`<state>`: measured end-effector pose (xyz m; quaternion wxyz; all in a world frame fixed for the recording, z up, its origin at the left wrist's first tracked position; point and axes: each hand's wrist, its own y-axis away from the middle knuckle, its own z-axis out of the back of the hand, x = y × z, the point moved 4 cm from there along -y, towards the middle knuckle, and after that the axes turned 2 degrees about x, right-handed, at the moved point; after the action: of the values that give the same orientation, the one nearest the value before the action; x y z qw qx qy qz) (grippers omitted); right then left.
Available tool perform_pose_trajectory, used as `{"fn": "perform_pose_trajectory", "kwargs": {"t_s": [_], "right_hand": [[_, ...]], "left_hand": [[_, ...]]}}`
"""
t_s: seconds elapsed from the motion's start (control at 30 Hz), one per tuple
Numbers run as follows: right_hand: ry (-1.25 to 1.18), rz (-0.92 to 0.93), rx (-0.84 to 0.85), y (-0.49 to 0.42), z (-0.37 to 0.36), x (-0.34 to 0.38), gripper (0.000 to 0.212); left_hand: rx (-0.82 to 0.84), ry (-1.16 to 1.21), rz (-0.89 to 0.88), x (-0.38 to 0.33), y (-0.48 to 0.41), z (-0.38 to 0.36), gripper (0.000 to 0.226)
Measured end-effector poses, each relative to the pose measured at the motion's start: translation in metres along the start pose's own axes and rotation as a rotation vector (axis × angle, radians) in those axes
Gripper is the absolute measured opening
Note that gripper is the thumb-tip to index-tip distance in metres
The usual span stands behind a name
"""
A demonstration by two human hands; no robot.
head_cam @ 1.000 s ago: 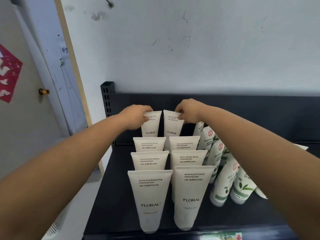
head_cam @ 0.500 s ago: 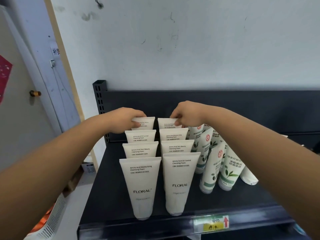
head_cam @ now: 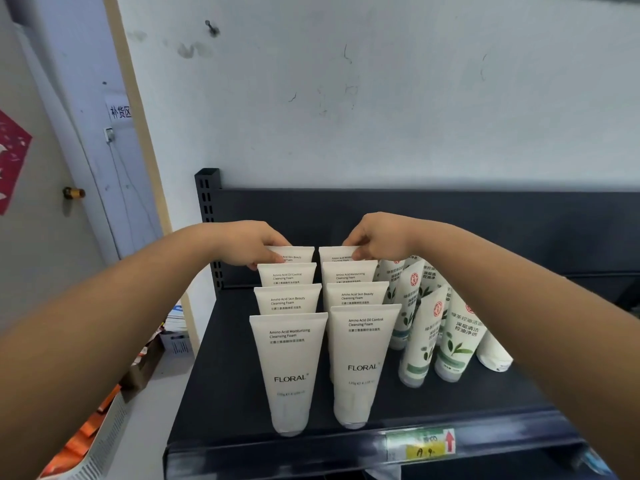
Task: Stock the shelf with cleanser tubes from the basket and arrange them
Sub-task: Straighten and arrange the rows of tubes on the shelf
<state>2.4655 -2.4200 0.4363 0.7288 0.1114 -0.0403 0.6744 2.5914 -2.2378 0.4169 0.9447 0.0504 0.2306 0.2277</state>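
Near the black shelf's point(head_cam: 221, 358) back edge, left hand point(head_cam: 249, 247) pinches the rear left FLORAL tube point(head_cam: 296, 254), right hand point(head_cam: 379, 237) the rear right FLORAL tube point(head_cam: 336, 252), by their flat crimped tops (light, squashy bodies, probably tippy).

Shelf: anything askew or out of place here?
Yes. The green-leaf tubes on the right lean at mixed angles, unlike the two straight FLORAL rows. A plain white tube sits apart beside them.

A shop: dark metal shelf point(head_cam: 242, 375) of cleanser tubes point(head_cam: 289, 372), price tag point(head_cam: 420, 445) (yellow) on its edge.
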Motion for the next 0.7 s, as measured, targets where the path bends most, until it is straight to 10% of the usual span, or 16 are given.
{"fn": "perform_pose_trajectory", "kwargs": {"t_s": [0.7], "right_hand": [[-0.017, -0.012, 0.063, 0.014, 0.019, 0.005, 0.040]], "left_hand": [[0.021, -0.006, 0.063, -0.018, 0.003, 0.010, 0.040]]}}
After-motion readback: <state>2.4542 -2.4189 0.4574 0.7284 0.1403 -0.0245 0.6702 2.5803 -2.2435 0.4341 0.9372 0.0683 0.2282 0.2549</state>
